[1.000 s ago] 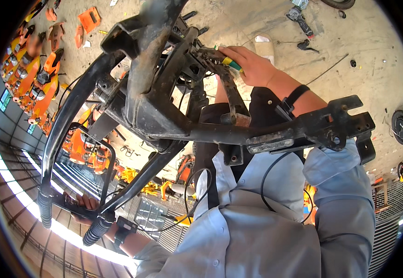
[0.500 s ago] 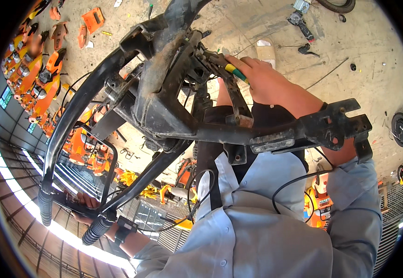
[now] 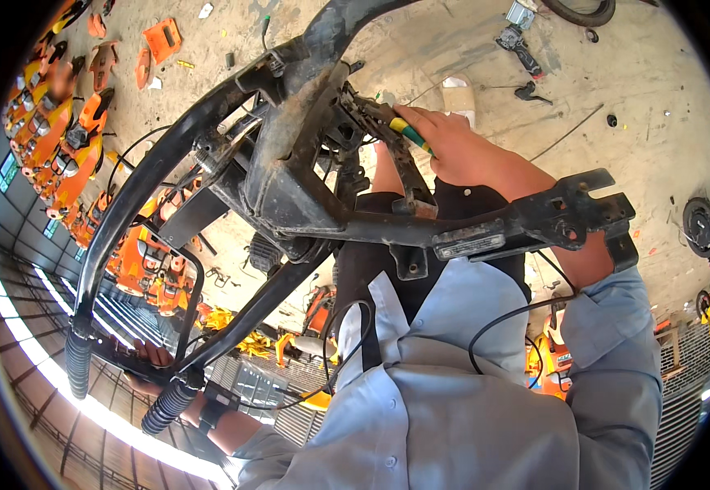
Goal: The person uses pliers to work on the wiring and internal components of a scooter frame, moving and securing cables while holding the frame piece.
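A black metal vehicle frame (image 3: 273,188), scuffed and dusty, is held up in front of my body, with its curved tube to the left and a flat bracket end to the right. My left hand (image 3: 149,361) is at the lower left, fingers wrapped round the frame's short crosspiece between two black springs (image 3: 171,406). My right hand (image 3: 461,151) closes round a tool with a green-and-yellow handle (image 3: 410,136), beside a slim bracket (image 3: 396,155) inside the frame. The tool's working end is hidden among the dark parts.
Black cables (image 3: 486,327) hang loose across my shirt. A cordless power tool (image 3: 518,49), a tyre (image 3: 584,12) and small black parts lie on the concrete floor (image 3: 641,163). Several orange machines (image 3: 69,163) stand along the left; orange covers (image 3: 162,39) lie near them.
The frame has tilted a little and its right end has shifted slightly left in view. My right hand has moved slightly left with the tool. My left hand keeps its hold.
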